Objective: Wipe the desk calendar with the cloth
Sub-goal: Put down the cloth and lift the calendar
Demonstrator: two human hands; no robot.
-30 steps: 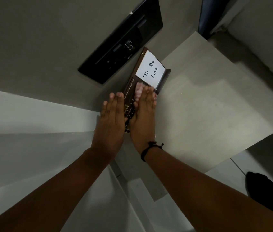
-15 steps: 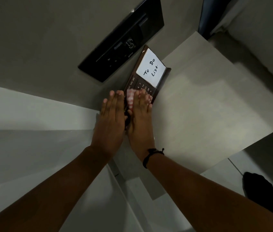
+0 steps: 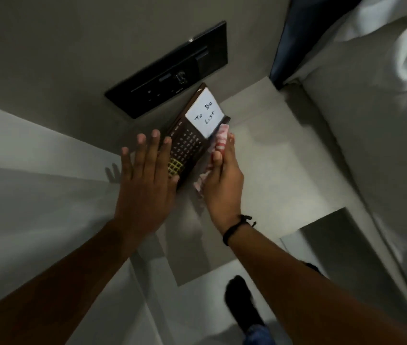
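My left hand lies flat, open, covering the desk calendar's 8 o'clock corner. My right hand grips the half-hidden cloth at its 3 o'clock edge. The note reads "To Do List"; the month lettering is too blurred to read.

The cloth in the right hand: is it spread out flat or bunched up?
Bunched up. The cloth shows only as crumpled pink-and-white folds under the right hand, beside the desk calendar.
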